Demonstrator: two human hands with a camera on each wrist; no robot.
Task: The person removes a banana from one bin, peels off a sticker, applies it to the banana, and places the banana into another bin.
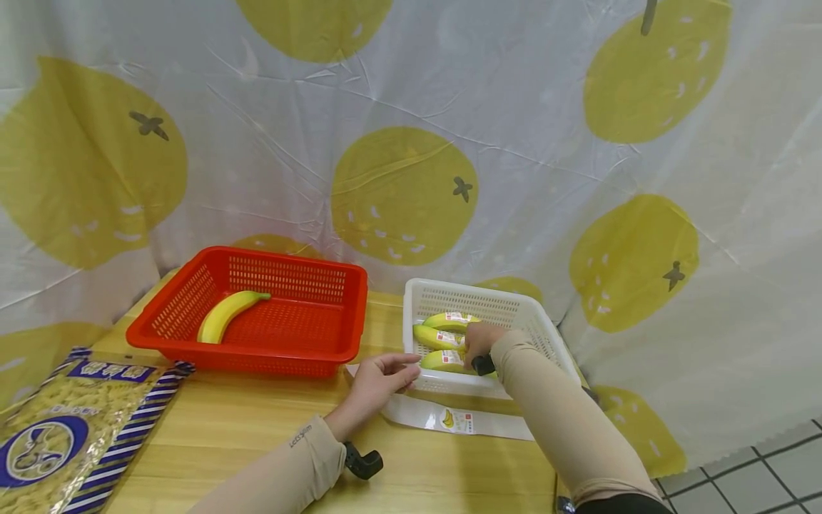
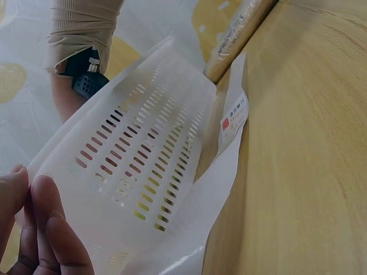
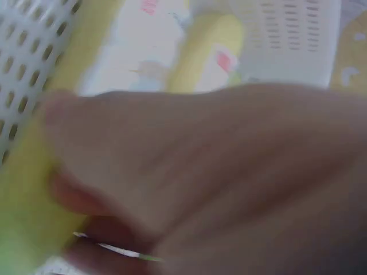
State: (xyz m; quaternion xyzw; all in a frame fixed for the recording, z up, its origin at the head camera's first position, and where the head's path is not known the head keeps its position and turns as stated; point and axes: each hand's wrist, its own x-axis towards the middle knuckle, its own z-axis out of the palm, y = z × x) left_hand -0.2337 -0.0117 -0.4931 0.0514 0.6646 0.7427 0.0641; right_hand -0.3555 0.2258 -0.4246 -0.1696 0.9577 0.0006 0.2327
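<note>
Two hands work at the white basket [image 1: 546, 335]: the left hand [image 1: 379, 378], fingers relaxed, steadies its front wall while the right hand [image 1: 481, 341] grips one wrapped banana [image 1: 443, 360] lying inside.

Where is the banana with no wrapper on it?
In the head view, the bare banana lies alone in the red basket, on the left side of the wooden table, left of the white basket.
</note>
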